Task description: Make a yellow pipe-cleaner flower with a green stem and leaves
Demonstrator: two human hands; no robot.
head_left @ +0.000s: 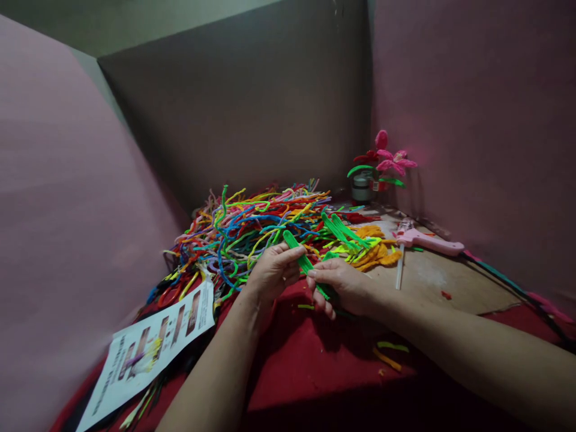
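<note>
A green pipe-cleaner leaf (pixel 306 264), long and narrow, is stretched at a slant between my two hands. My left hand (pixel 278 267) pinches it near its upper end, thumb on top. Farther down, my right hand (pixel 335 281) grips the same leaf between thumb and fingers, and its lower end shows below my fingers. Just beyond my right hand lie more green pipe-cleaner leaves (pixel 344 231) and several orange pipe-cleaner pieces (pixel 375 255). Behind my left hand rises a big tangled heap of coloured pipe cleaners (pixel 252 222).
A pink glue gun (pixel 432 241) lies on a board (pixel 468 285) at right, its cord trailing rightward. Pink pipe-cleaner flowers (pixel 396 162) stand by a grey jar (pixel 361 187). A printed sheet (pixel 153 354) lies at left. Short offcuts (pixel 387 359) rest on the red cloth (pixel 306 384).
</note>
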